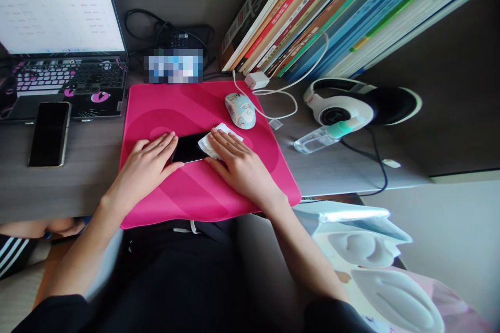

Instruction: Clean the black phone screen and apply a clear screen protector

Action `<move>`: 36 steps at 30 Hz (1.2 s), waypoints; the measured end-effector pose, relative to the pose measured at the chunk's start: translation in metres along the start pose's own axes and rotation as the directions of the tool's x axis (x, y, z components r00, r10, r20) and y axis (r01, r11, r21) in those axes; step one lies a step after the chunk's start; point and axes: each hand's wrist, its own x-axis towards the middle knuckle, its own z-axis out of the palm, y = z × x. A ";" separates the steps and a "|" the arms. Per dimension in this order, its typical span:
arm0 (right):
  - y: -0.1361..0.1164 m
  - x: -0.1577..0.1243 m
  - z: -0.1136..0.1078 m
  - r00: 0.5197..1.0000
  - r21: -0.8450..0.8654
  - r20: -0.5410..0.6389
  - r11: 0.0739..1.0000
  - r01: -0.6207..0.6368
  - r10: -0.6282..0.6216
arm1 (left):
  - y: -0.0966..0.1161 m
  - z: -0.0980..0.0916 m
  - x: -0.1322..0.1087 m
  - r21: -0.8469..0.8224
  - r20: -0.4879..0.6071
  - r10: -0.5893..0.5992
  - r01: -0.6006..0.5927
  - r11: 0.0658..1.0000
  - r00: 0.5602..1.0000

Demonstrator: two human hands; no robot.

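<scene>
A smartphone [188,149] with a dark screen lies flat on a pink desk mat [211,195]. My left hand [147,160] steadies its left end, the thumb at the near edge and the fingers at the far corner. On the phone's right end, my right hand [239,162] presses a white tissue [204,145] against the screen. The fingers are together and cover much of the tissue, which sticks out on both sides. Just beyond the right hand sits a light patterned computer mouse [240,111].
An open laptop [58,15] and a second phone [50,134] are at left. To the right lie a clear spray bottle [318,139], white headphones [347,104], and a charger [257,80] with a looping cable. Books [273,26] lean behind.
</scene>
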 end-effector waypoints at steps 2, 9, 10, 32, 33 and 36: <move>-0.005 -0.002 -0.001 1.000 -0.053 -0.011 0.999 0.006 -0.006 | 0.000 -0.001 0.000 0.007 0.002 0.000 0.000 1.000 1.000; -0.033 -0.025 -0.007 1.000 -0.143 0.002 0.990 -0.003 0.003 | 0.001 -0.003 -0.001 -0.009 0.008 -0.004 0.004 1.000 1.000; -0.035 -0.027 -0.008 1.000 -0.147 0.009 0.989 -0.003 0.004 | 0.001 -0.002 -0.001 -0.017 0.012 -0.001 0.001 1.000 1.000; -0.011 0.009 0.006 0.998 0.025 0.066 1.000 0.004 -0.006 | -0.004 0.001 -0.001 -0.043 0.020 0.000 0.001 0.999 1.000; -0.012 0.009 0.006 0.997 0.020 0.071 1.000 0.010 -0.011 | -0.003 0.001 0.000 -0.046 0.022 -0.003 0.004 0.999 1.000; -0.013 0.009 0.007 0.997 0.024 0.078 1.000 0.016 -0.017 | -0.003 0.002 0.000 -0.056 0.019 -0.006 0.007 0.998 1.000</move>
